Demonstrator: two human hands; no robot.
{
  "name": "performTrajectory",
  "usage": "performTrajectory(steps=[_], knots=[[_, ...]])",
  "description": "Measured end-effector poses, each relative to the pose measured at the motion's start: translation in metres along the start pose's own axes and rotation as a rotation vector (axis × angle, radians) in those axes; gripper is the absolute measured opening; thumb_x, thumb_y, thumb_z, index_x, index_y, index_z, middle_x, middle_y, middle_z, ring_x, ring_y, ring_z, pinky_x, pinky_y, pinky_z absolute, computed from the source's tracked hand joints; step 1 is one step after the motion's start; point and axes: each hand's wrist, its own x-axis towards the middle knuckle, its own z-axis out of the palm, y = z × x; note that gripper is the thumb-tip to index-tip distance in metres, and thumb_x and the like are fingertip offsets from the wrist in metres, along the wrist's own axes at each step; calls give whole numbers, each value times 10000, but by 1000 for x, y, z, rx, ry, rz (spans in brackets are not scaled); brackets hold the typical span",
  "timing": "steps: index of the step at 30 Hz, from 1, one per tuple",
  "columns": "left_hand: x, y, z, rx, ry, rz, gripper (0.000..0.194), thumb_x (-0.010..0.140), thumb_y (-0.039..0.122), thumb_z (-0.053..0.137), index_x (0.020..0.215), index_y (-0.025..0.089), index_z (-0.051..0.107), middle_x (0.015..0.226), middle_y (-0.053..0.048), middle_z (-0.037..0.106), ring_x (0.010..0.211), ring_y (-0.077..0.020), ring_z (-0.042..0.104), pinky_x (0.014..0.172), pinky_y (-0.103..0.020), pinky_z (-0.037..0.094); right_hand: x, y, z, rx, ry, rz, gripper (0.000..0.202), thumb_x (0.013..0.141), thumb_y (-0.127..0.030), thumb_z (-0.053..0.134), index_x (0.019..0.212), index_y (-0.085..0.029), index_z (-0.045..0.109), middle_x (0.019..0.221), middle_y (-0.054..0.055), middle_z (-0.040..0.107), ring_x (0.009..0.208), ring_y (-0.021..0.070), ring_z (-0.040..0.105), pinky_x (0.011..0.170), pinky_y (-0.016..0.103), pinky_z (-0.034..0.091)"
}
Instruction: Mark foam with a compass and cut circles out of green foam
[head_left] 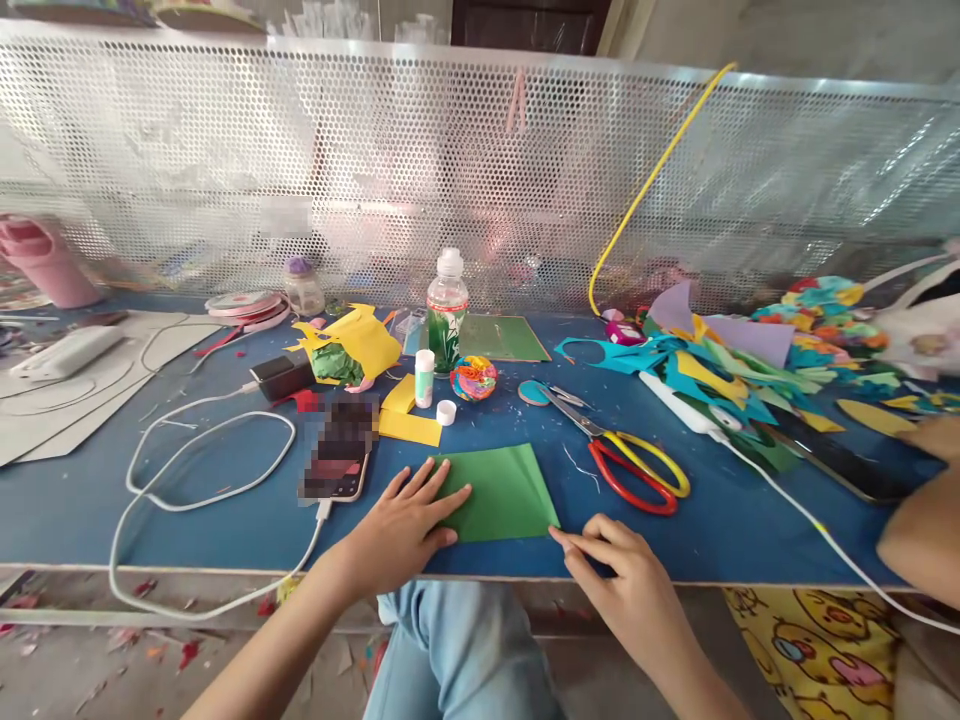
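A green sheet of paper (501,495) lies on the blue table near its front edge. My left hand (412,515) rests flat on the paper's left side with its fingers spread. At the lower right corner, my right hand (611,560) touches the paper with its index fingertip, the other fingers curled; whether it pinches the corner I cannot tell. Scissors (626,450) with one red and one yellow handle lie to the right of the paper, blades partly apart. Behind the paper stand an uncapped glue stick (424,380) and its white cap (446,412).
A charging phone (341,450) and looped white cable (120,520) lie left. A bottle (448,315), a colourful paper ball (474,378) and yellow paper (409,425) are behind. Paper scraps (720,360) pile up right, near another person's arm (926,520). A perforated metal screen (420,170) closes the back.
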Motion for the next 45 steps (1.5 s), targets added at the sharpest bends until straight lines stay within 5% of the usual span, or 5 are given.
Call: performTrajectory(steps=[14,18,22,37,45], knots=[[-6,2,-2,-287,308,-104,249,756,215,654,1003,234,628,1217,-72,565,1162,-212,523,967,-389,460,5,-14,-3,-101,204,-120,223,872,-271,484,987,-193,659,909,84,669,849,214,635,757,363,514],[-10,21,1,-178,363,25,179,820,111,521,832,235,649,994,-16,635,964,-153,596,934,-359,476,36,-62,9,-70,-112,-285,396,877,-199,419,1249,-129,535,1247,101,585,1169,216,523,919,340,499],[-9,46,28,185,526,51,400,828,276,510,1199,133,557,1227,-115,594,1137,-251,542,979,-422,442,69,-80,25,-73,-383,-229,494,914,-188,270,1384,-56,344,1441,114,338,1333,220,303,1046,388,385],[-3,33,56,478,665,67,512,858,504,418,1226,172,547,1223,-59,614,1109,-194,564,925,-326,385,49,-20,4,-64,-606,31,634,913,-544,272,1436,-194,195,1490,47,190,1368,240,194,1093,492,256],[0,33,25,400,622,0,484,839,570,436,1043,160,593,1190,-124,625,1113,-286,569,889,-443,447,99,37,-44,-76,-279,185,355,904,-370,387,1101,-231,647,1132,57,660,1042,252,609,901,404,476]])
